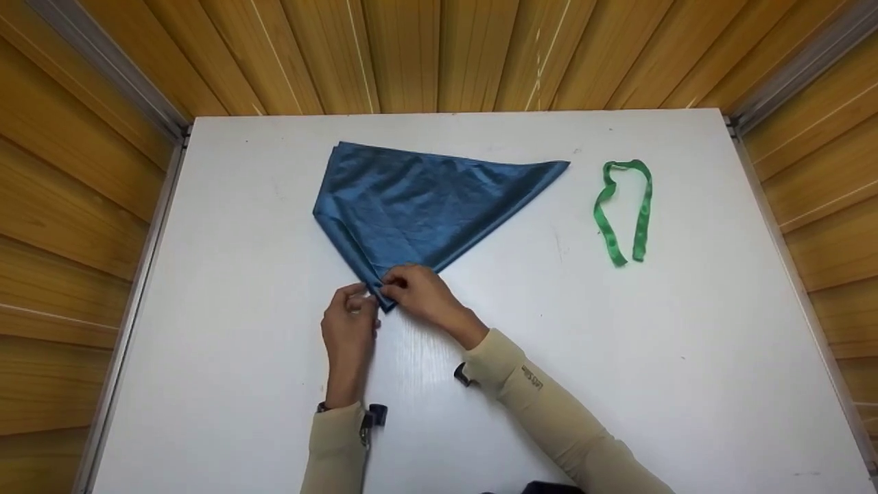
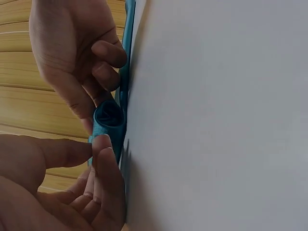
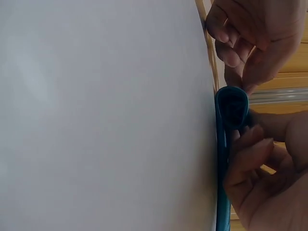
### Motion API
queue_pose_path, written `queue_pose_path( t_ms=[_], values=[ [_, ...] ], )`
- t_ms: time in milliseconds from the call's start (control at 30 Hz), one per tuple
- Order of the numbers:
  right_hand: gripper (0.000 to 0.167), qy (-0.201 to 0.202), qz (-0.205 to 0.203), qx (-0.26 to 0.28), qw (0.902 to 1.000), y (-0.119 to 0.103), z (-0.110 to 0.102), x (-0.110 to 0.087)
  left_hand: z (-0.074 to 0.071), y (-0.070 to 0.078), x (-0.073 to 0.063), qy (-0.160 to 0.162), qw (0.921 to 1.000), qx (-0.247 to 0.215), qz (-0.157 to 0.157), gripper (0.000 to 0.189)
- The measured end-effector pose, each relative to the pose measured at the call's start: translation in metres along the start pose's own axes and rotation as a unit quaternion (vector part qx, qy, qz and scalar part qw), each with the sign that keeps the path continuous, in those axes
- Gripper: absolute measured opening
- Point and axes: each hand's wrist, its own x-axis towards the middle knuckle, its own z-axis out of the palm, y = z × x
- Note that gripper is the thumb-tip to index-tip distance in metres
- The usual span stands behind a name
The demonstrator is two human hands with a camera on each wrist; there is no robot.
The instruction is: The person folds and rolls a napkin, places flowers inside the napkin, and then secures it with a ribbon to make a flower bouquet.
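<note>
A shiny blue cloth (image 1: 425, 199) lies folded on the table, its left edge turned into a narrow roll that runs down to a tip near me. At that tip my left hand (image 1: 348, 326) pinches the roll from the left between thumb and fingers. From the other side my right hand (image 1: 426, 296) pinches the cloth just above the tip. Both wrist views look into the open end of the rolled cloth (image 2: 107, 129), a hollow loop between the two hands. The right wrist view shows the rolled cloth (image 3: 222, 192) close along the table surface.
A green ribbon (image 1: 645, 206) lies in a loose loop on the white table (image 1: 617, 357), right of the cloth. Yellow wood-like panels (image 1: 473, 55) stand behind the table and along both sides, with metal strips at the corners.
</note>
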Motion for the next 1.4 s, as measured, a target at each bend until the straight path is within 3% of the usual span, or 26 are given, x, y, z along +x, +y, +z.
queue_pose_path(
  t_ms=[100,200,333,533,667,800,900,1267,1400],
  values=[
    [0.013,0.022,0.013,-0.023,0.9994,-0.0009,-0.0004,-0.0004,0.0008,0.0007,0.0006,0.004,0.9994,0.033,0.005,0.037],
    [0.014,0.034,0.032,-0.011,0.9988,-0.0006,-0.0006,-0.0006,0.0013,0.0013,0.0002,-0.001,0.9994,0.035,0.005,0.039],
    [0.007,0.025,0.029,0.026,0.9989,0.0023,-0.0005,-0.0007,0.0017,0.0011,-0.0006,-0.019,0.9998,-0.007,0.002,0.036],
    [0.018,-0.016,0.032,0.09,0.9953,0.007,-0.0002,-0.0024,0.0018,0.0002,-0.0014,-0.015,0.9965,-0.082,-0.007,0.029],
    [0.018,-0.017,0.029,0.07,0.997,0.0061,-0.0012,-0.0029,0.0019,-0.0008,-0.0007,-0.012,0.9987,-0.049,-0.001,0.031],
    [0.015,0.01,0.031,0.022,0.9992,0.0044,-0.003,-0.0031,0.0021,-0.0014,0.0002,-0.014,0.9999,0.007,0.001,0.038],
    [0.014,0.028,0.049,0.016,0.9983,0.0045,-0.004,-0.0037,0.0028,0.0003,-0.0001,-0.016,0.9997,0.02,-0.001,0.041],
    [0.015,-0.01,0.073,0.099,0.9924,0.0073,-0.0065,-0.0043,0.0056,0.0024,0.0008,-0.019,0.9988,-0.044,0.007,0.035],
    [0.019,-0.007,0.061,0.082,0.9947,0.007,-0.0088,-0.0058,0.0055,0.0026,-0.0005,-0.023,0.9979,-0.056,0.02,0.033]
  ],
)
